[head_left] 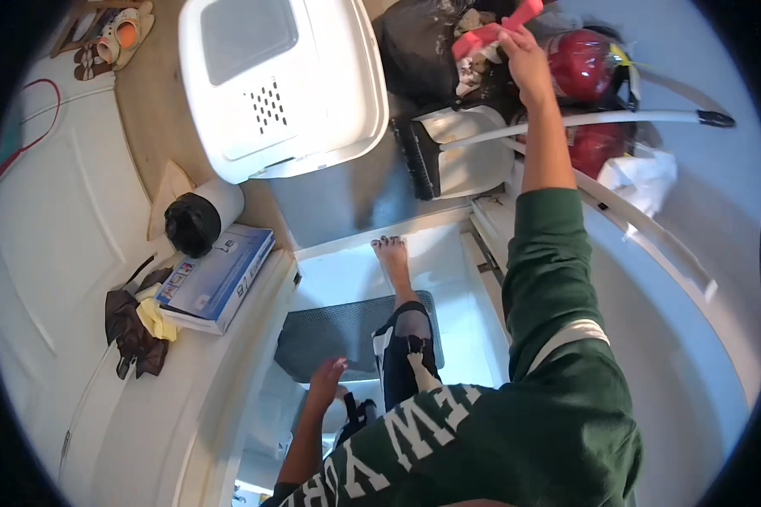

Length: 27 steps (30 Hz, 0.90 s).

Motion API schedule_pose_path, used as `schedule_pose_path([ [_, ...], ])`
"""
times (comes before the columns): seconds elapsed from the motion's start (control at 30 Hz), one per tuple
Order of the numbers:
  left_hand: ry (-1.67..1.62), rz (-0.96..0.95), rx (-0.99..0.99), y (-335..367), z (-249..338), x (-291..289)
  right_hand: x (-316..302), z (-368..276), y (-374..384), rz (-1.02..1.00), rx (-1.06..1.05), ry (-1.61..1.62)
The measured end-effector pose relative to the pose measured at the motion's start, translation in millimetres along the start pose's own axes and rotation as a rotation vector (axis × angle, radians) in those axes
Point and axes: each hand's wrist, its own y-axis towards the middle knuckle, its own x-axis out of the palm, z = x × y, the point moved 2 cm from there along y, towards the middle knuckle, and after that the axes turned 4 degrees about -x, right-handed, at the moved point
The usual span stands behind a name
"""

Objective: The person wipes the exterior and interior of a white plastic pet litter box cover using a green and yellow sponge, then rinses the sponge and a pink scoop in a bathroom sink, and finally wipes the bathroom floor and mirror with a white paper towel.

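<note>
Reaching far out in a green sleeve, the right hand [522, 52] pinches a pink cloth [490, 32] at the top of a dark heap of bags, just above a white dustpan [469, 152] and beside a red bag [582, 63]. The left hand [325, 378] hangs low with fingers loosely spread, holding nothing — a bare foot [392, 258] stands near a grey mat [330, 334], below a white bin [279, 84].

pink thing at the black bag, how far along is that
Done: nothing clearly finished; the dustpan and brush lie beside the bag. In hand: the right hand grips the pink item over the open black bag. Left: the left hand hangs free.
</note>
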Motion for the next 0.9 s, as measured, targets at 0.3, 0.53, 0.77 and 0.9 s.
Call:
schedule_pose_path([
  [0.3,0.009,0.025,0.317,-59,31,-10,-90,-169,-67,0.160,-0.069,-0.213],
  [0.53,0.158,0.248,0.688,-188,-39,-48,-79,-427,-272,-0.137,0.052,0.384],
  [0.77,-0.049,0.377,0.910,-369,-210,-91,-7,-585,-622,-0.771,-0.106,0.629],
  [0.9,-0.342,0.643,0.864,-420,-371,-93,75,-623,-806,-1.209,-0.030,0.590],
])
